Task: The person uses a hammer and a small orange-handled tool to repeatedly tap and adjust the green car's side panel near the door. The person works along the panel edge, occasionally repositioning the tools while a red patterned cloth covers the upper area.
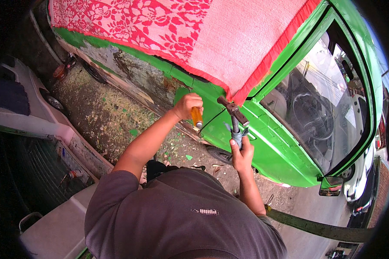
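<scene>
My left hand point(188, 106) is closed round a screwdriver, its amber handle point(197, 116) sticking out below the fingers with the butt end toward me. The blade side points at the scraped body panel point(157, 82) of a green vehicle, but my hand hides the tip. In my right hand point(243, 154) is a hammer point(234, 113), gripped by a handle wrapped in grey-blue material. Its rusty metal head is raised in front of the green door point(263, 144), to the right of the screwdriver. The two tools are apart.
A red and pink patterned cloth point(160, 30) drapes over the vehicle's upper side. Paint flakes litter the ground point(112, 116). A pale car point(39, 90) stands at the left. The side mirror point(331, 186) juts out at the right, near a curved dark bar point(320, 228).
</scene>
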Motion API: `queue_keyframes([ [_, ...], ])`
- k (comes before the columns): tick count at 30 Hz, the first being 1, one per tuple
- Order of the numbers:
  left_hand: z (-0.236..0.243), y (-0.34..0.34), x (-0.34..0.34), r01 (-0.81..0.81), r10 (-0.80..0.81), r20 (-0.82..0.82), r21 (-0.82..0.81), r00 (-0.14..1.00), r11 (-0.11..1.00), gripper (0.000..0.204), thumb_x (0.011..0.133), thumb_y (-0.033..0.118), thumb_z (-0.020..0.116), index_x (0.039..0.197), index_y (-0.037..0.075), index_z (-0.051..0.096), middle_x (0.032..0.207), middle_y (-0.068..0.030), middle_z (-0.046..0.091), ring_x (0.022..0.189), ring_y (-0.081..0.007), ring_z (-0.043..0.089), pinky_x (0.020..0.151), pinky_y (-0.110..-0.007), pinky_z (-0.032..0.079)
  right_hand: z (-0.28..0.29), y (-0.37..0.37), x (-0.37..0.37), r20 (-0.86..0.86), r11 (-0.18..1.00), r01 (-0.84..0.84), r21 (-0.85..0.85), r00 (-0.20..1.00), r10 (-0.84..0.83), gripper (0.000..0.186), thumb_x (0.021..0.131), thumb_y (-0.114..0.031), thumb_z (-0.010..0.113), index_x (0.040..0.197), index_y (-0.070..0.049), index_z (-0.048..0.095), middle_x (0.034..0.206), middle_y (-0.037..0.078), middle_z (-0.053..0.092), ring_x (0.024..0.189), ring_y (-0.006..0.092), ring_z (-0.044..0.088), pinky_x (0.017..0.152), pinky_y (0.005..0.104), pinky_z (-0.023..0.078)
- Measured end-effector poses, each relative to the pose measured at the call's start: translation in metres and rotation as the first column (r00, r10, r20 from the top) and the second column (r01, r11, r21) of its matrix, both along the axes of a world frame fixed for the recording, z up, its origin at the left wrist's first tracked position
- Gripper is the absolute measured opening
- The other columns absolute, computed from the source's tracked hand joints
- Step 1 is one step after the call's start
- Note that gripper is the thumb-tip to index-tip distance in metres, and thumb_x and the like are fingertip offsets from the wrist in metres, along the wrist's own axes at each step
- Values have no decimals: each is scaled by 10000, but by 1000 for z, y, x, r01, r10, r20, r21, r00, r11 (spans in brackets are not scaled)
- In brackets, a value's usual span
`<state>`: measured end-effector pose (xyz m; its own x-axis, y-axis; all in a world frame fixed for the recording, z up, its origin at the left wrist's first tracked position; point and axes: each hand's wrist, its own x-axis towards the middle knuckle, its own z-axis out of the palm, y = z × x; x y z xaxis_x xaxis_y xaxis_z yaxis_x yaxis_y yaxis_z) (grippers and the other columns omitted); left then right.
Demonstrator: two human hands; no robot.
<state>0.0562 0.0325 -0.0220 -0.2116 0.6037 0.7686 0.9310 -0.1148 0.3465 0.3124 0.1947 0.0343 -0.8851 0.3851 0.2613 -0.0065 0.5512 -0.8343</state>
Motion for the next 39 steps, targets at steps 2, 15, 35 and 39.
queue_keyframes([
  [2, 1, 0, -1, 2, -3, 24, 18, 1000, 1000, 261, 700, 73, 689, 632, 51, 437, 614, -109, 475, 600, -330, 526, 571, -425, 427, -1, 0, 1, 9, 1000, -3, 3, 1000, 2, 319, 909, -217, 681, 1119, 13, 612, 721, 99, 614, 633, 166, 548, 624, 343, 469],
  [15, 3, 11, -1, -104, 79, 177, 132, 981, 986, 302, 708, 38, 687, 631, 31, 395, 605, -130, 431, 566, -324, 503, 506, -412, 395, -41, 1, 14, -77, 924, -203, 324, 968, 240, 306, 879, -229, 663, 1031, 26, 587, 810, 198, 614, 704, 409, 599, 683, 467, 480],
  [35, 2, -8, -24, -209, -83, 577, 421, 813, 883, 244, 830, 58, 528, 640, 41, 377, 605, -31, 387, 574, -161, 400, 592, -326, 403, -47, 2, 22, -228, 992, -95, -82, 971, 74, 360, 952, -273, 548, 1152, 20, 607, 775, 68, 601, 693, 201, 567, 650, 335, 463],
  [39, 12, -12, -33, -139, -341, 689, 539, 639, 831, 278, 851, 96, 482, 630, 88, 313, 601, -4, 306, 576, -140, 311, 630, -333, 378, -36, -1, 18, -205, 968, -87, -237, 978, 38, 365, 964, -253, 529, 1175, 39, 589, 719, 7, 559, 644, 107, 505, 593, 281, 427],
])
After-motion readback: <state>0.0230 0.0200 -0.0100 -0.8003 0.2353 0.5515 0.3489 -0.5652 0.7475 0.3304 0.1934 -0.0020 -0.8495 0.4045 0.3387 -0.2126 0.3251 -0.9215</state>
